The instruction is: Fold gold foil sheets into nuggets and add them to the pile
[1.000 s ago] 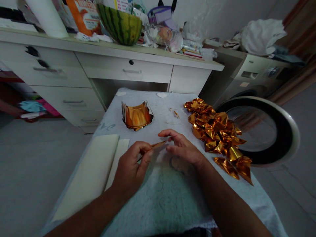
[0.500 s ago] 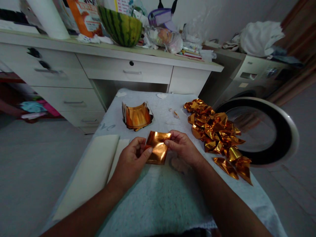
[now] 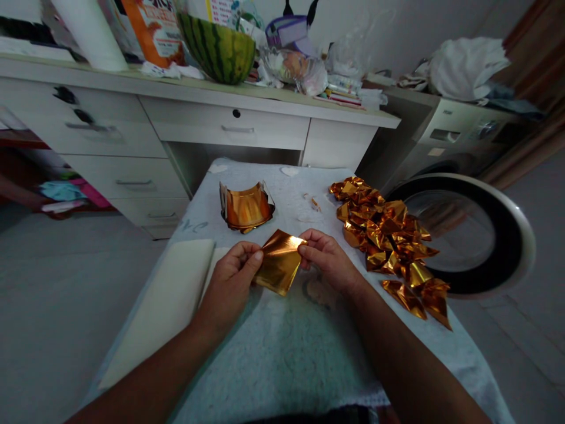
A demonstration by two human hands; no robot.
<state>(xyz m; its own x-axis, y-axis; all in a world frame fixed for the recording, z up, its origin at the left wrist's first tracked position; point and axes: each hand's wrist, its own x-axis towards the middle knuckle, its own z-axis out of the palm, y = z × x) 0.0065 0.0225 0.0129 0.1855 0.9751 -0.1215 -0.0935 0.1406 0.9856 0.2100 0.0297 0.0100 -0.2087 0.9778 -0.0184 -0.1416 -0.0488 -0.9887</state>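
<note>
A shiny copper-gold foil sheet (image 3: 280, 263) is held between my two hands above the cloth-covered table (image 3: 309, 347). My left hand (image 3: 236, 277) pinches its left side between thumb and fingers. On the right side, my right hand (image 3: 325, 257) grips the edge the same way. Beyond my left hand stands a curved stack of gold foil sheets (image 3: 247, 209). A pile of folded, crumpled-looking gold foil pieces (image 3: 388, 232) lies to the right of my right hand.
A cream-coloured folded pad (image 3: 163, 300) lies along the table's left side. Small scraps (image 3: 314, 203) sit near the middle back. Behind are a white counter (image 3: 269, 101) with a cut watermelon (image 3: 218, 50), and a washing machine with its round door (image 3: 507, 235) open at right.
The foil sheet has turned so that one corner points away from me, and its surface looks flatter. My left hand has shifted slightly up and to the left.
</note>
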